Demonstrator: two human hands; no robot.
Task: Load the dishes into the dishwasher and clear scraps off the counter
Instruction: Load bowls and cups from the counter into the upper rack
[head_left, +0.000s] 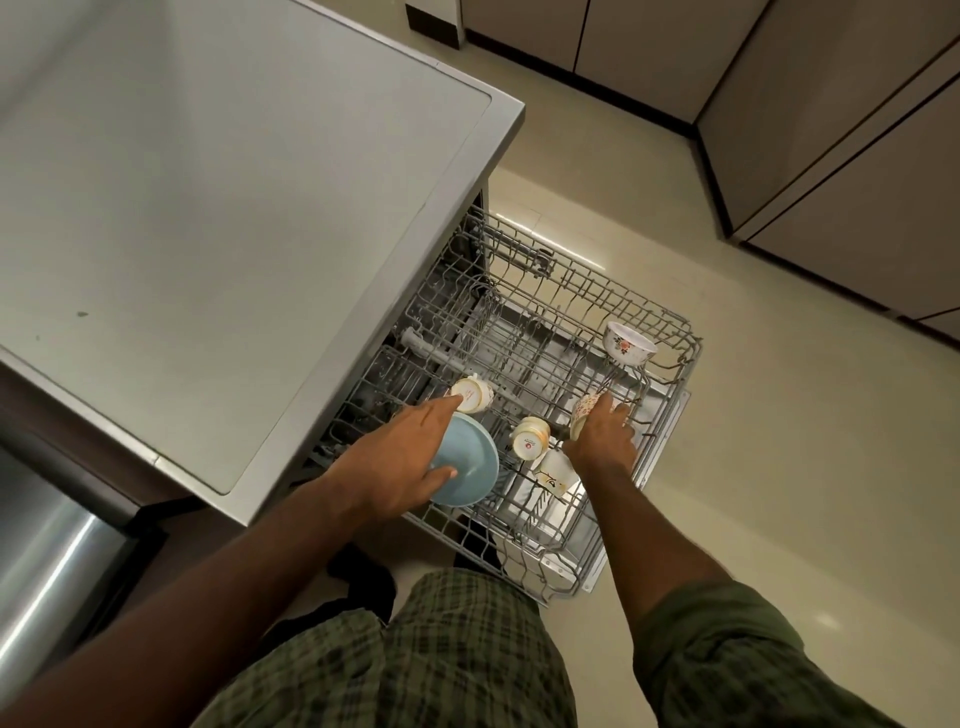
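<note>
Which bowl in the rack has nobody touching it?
The white flowered bowl at the rack's far right corner. It sits alone, away from both hands, while the blue bowl is held by the left hand.

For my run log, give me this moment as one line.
stage: loading rack | left hand: holds blue plate | right hand: grips patterned cup | floral bowl: far corner

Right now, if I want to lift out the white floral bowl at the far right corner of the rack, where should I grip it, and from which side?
Grip the white floral bowl by its upper rim, coming from above. It sits tilted in the wire rack, so the rim is exposed and nothing stands beside it.
</note>
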